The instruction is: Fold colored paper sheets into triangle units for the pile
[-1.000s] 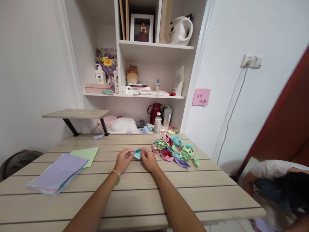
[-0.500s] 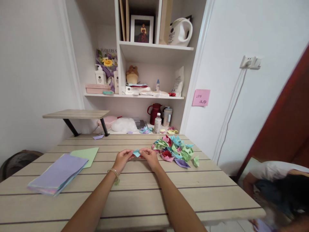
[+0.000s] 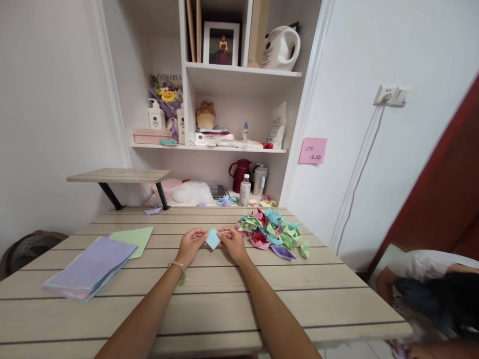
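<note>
A small light-blue folded paper (image 3: 213,239), diamond-shaped, is held up just above the table between my two hands. My left hand (image 3: 192,245) pinches its left corner, and a bracelet circles that wrist. On the opposite corner, the fingers of my right hand (image 3: 232,243) are closed. Right of my hands lies a pile of folded paper boats (image 3: 269,229) in green, blue, pink, red and purple. A purple boat (image 3: 282,252) sits at the pile's front edge, next to a light-green folded piece (image 3: 304,249).
A stack of purple-topped paper sheets (image 3: 92,267) and a green sheet (image 3: 136,239) lie at the left of the slatted table (image 3: 209,314). Behind stand a small raised shelf (image 3: 119,175), a bottle (image 3: 244,190) and a red jug (image 3: 240,174). Another person (image 3: 430,289) is at lower right.
The light-blue paper has turned from a flattened, narrow shape to a full diamond facing me. Both hands keep hold of it in nearly the same place.
</note>
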A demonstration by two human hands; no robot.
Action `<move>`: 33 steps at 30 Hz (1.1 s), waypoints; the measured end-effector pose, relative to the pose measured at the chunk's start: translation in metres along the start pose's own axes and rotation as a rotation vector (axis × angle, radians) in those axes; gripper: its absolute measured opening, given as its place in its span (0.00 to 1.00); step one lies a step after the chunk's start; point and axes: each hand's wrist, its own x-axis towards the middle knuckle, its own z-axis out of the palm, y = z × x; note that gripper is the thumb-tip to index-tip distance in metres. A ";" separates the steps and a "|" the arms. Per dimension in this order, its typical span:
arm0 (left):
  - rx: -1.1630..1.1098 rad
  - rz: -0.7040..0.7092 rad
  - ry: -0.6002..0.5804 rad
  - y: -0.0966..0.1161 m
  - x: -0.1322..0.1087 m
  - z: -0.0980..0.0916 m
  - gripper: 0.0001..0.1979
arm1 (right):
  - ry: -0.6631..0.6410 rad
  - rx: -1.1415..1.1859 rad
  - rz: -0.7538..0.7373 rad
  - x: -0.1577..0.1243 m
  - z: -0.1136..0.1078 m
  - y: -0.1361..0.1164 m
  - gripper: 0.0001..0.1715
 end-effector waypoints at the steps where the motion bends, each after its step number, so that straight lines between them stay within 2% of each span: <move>1: 0.006 -0.007 -0.001 0.000 0.000 0.000 0.14 | -0.007 -0.009 -0.002 0.000 0.000 0.001 0.22; 6: 0.028 -0.042 0.049 0.000 0.000 -0.002 0.16 | -0.059 -0.092 -0.041 0.000 0.001 0.000 0.20; 10: -0.006 -0.044 0.084 -0.001 0.001 -0.003 0.18 | -0.107 -0.120 -0.048 -0.002 0.001 0.000 0.23; 16: -0.011 -0.051 -0.014 -0.001 0.001 -0.002 0.17 | -0.107 -0.082 -0.050 -0.004 0.002 0.001 0.27; 21: 0.083 0.002 -0.082 0.001 -0.003 0.000 0.19 | -0.102 -0.164 -0.090 -0.003 0.000 0.000 0.24; 26: 0.155 0.044 -0.055 -0.001 -0.003 -0.001 0.17 | -0.078 -0.339 -0.148 -0.002 -0.003 0.003 0.19; 30: 0.146 0.029 -0.053 -0.003 -0.001 -0.003 0.15 | -0.076 -0.506 -0.225 -0.001 -0.004 0.003 0.13; 33: 0.151 0.022 -0.021 -0.002 0.000 -0.003 0.14 | -0.088 -0.553 -0.241 -0.002 -0.005 0.002 0.12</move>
